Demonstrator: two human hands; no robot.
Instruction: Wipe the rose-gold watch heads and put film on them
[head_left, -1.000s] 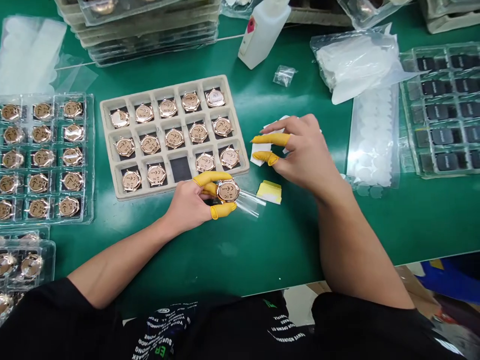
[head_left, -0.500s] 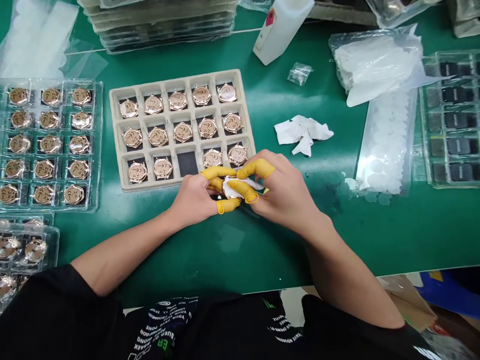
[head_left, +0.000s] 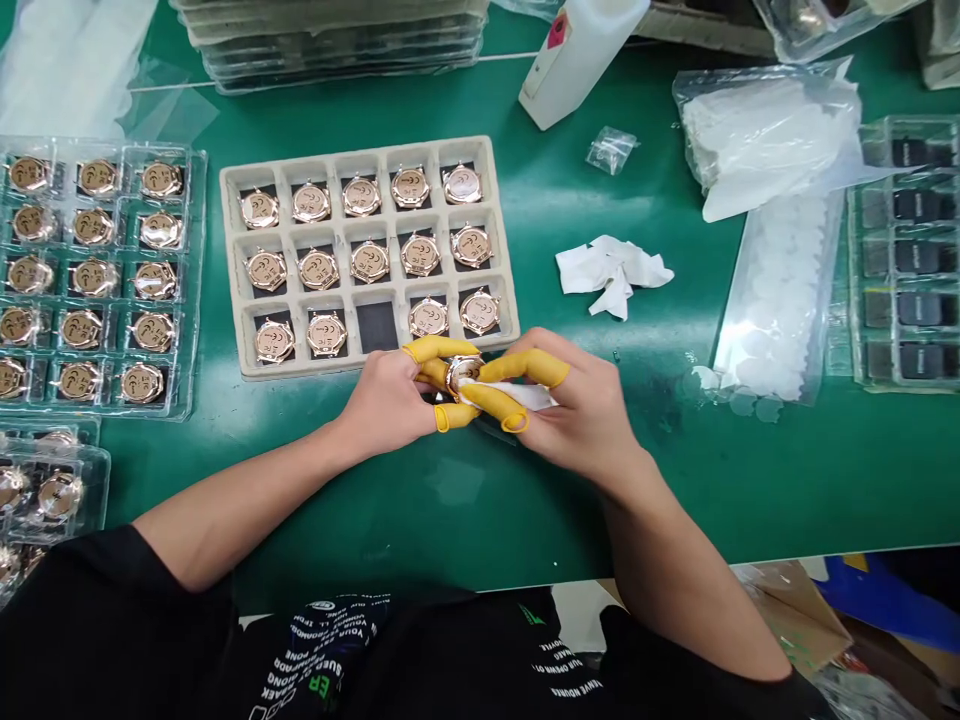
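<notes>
- Left hand [head_left: 386, 400]: yellow finger cots [head_left: 429, 348] on the fingers; the fingers are clamped around the edge of a rose-gold watch case [head_left: 463, 376].
- Right hand [head_left: 577, 410]: yellow finger cots [head_left: 525, 366] on the fingers; the fingers are closed on a white wipe [head_left: 521, 396], pressing it against the face of the case.
- Case location: held between both hands, above the green counter [head_left: 660, 500], just below the lower right corner of the pulp tray [head_left: 360, 148], center of frame.
- Pulp tray: center left; three rows of five compartments. Fourteen watch cases lie face up on dark pads; the middle compartment of the bottom row shows only its pad [head_left: 376, 327].
- Left of the tray: clear blister trays [head_left: 196, 280] loaded with more watch cases, at left edge.
- Upper center: stacked trays [head_left: 330, 50], with a white squeeze bottle [head_left: 581, 60] lying to the right; a small clear bag [head_left: 611, 150] lies below the bottle.
- Right of the hands: crumpled white wipes [head_left: 611, 275], then a plastic bag of white material [head_left: 765, 135] above a sheet of white discs [head_left: 780, 300].
- Far right: a clear tray [head_left: 855, 300] holding dark rectangular items.
</notes>
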